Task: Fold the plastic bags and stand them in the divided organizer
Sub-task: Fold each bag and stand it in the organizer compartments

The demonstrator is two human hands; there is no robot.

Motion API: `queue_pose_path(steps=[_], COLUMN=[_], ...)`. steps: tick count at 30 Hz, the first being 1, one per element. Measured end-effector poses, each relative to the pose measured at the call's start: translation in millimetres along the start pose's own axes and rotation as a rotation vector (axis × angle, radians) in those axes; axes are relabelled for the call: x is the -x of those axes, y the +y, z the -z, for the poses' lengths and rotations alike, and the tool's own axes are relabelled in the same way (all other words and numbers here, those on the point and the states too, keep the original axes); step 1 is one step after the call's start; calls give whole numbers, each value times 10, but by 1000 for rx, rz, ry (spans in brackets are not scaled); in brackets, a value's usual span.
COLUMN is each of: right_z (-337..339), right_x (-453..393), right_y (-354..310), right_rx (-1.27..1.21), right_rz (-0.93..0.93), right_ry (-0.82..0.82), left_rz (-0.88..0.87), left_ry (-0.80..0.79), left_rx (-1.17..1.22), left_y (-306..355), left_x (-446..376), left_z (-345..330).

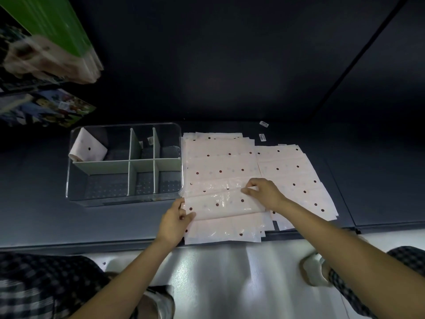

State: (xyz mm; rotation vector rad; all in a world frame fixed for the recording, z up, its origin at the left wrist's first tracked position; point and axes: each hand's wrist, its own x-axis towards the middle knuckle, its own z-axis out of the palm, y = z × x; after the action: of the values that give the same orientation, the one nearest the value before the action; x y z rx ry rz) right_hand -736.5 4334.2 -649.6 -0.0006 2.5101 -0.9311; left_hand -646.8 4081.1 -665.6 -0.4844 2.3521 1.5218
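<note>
Plastic bags: pink sheets with dark dots, spread flat in an overlapping main stack [220, 162] on the dark table [46, 215], directly right of the organizer; the near edge of the stack reaches the table's front edge.
Side stack: a second pile of the same bags [296, 178] lies just right of the main stack, partly tucked under it.
Organizer: a clear plastic box [125, 165] with pale green dividers forming six compartments, standing on the table and touching the left edge of the main stack.
Top bag: the uppermost bag [220, 199] is partly folded into a long band lying crosswise on the near part of the main stack.
Left hand: the left hand [177, 221] pinches the left end of the folded band between thumb and curled fingers.
Right hand: the right hand [264, 192] presses bent fingers on the band's far edge near its right end; whether it pinches the plastic cannot be told.
Folded bag: one folded bag [88, 148] stands tilted in the far left compartment of the organizer.
Labels: two small white stickers [263, 130] lie on the table beyond the stacks.
</note>
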Motion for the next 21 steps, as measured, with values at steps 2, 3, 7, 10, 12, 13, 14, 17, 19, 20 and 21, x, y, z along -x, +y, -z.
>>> queue_pose_path(steps=[2, 3, 7, 10, 12, 13, 14, 17, 19, 20, 21], right_z=[-36, -50, -86, -115, -132, -141, -148, -152, -159, -164, -166], right_x=[-74, -98, -144, -144, -137, -135, -133, -136, -141, -143, -142], right_y=[8, 8, 1, -11, -19, -22, -23, -30, -22, -20, -17], right_rx=[50, 65, 60, 55, 53, 56, 61, 68, 69, 71, 73], right_rz=[-46, -60, -99, -122, -141, -151, -159, -170, -168, -166, -166], right_ry=[-6, -3, 28, 42, 56, 61, 65, 72, 72, 74, 77], left_rz=[0, -19, -297, -605, -650, -637, -611, -524, -492, -489, -492], left_ry=[29, 67, 251, 189, 89, 43, 7, -76, -104, -113, -117], left_rx=[-19, -51, -398, -597, -673, -744, -835, -1054, -1096, -1106, -1114], left_y=[3, 8, 17, 31, 65, 81, 88, 26, -35, -65, -96], left_x=[16, 47, 312, 373, 277, 210, 140, -36, -111, -135, -155], left_z=[-29, -44, -192, -382, -488, -513, -526, -524, -489, -465, -444])
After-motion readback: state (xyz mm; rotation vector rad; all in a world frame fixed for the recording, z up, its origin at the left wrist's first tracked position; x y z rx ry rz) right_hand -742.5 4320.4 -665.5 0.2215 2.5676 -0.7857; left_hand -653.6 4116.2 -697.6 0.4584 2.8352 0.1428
